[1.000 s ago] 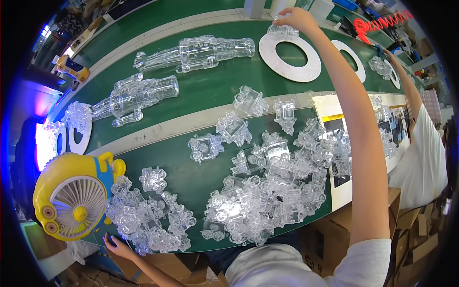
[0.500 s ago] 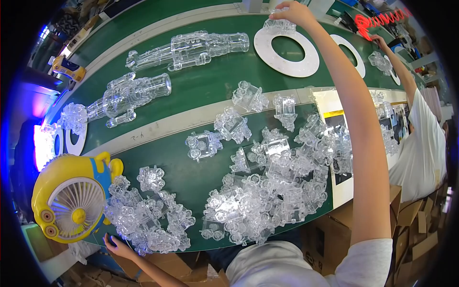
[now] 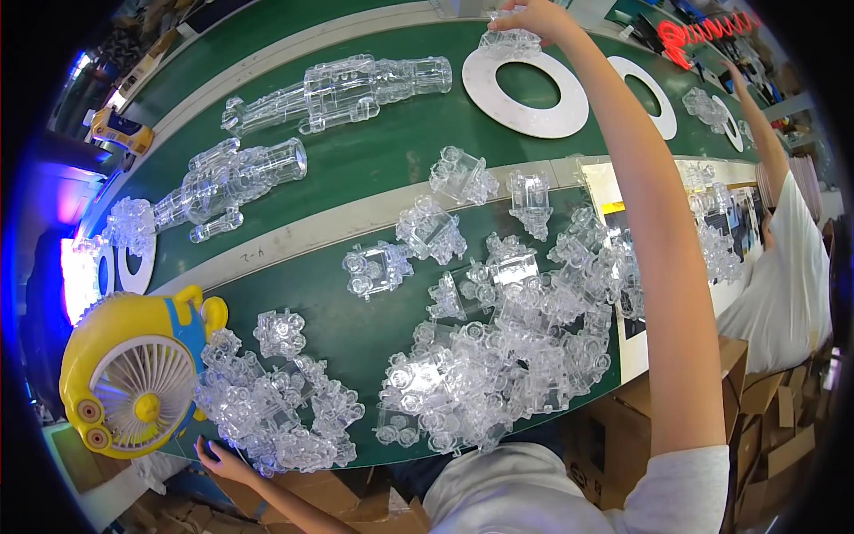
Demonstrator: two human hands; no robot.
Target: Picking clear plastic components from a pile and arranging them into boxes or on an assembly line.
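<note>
My right hand (image 3: 534, 21) is stretched to the far side of the green belt (image 3: 382, 147). Its fingers are bent around the top of a clear plastic part (image 3: 509, 43) at the far rim of a white ring (image 3: 474, 82); the exact grip is partly hidden. By the table's near edge, my left hand (image 3: 224, 463) holds nothing, its fingers apart. Beside it lies a pile of clear plastic parts (image 3: 276, 405). A larger heap of clear moulded parts (image 3: 480, 374) is in front of me. Two long clear plastic assemblies (image 3: 351, 92) (image 3: 227, 185) lie on the belt.
A yellow and blue fan (image 3: 133, 374) stands at the left, near a yellow tool-like object (image 3: 122, 131). Another white ring (image 3: 663, 111) is farther right. There a co-worker's arm (image 3: 761, 125) reaches over the belt near a red coiled hose (image 3: 680, 40). Cardboard boxes (image 3: 614, 436) sit below.
The rings and long assemblies on the belt have shifted slightly left, and my right hand has moved left with the clear part. The co-worker's hand has moved away from the red hose.
</note>
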